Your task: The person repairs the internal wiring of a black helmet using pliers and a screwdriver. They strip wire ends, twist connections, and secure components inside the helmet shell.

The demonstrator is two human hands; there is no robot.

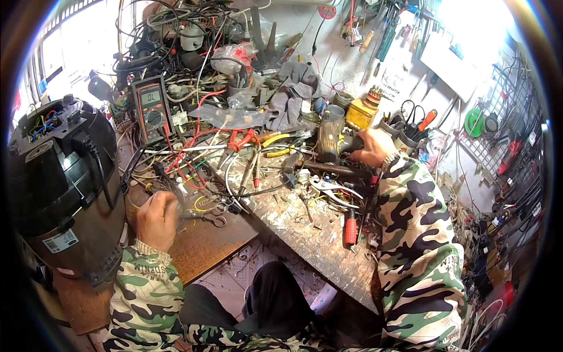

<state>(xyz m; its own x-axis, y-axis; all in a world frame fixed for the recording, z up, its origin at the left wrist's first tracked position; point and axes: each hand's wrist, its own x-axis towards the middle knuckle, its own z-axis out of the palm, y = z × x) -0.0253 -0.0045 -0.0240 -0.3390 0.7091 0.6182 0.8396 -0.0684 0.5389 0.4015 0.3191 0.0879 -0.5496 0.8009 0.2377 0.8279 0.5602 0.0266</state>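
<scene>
While the right hand (375, 146) grips a grey cylindrical tool (330, 135), the left hand (157, 220) curls half-closed, its hold unclear. Hand tools (350, 230) litter the worn worktop (287, 226) below a white wall (352, 67).

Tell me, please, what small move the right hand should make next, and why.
Probably lift the grey cylindrical tool gently upward with the right hand: that hand is at the tool's side, while yellow-handled metal pliers lie close by among cables, so dragging it sideways might snag something.
</scene>
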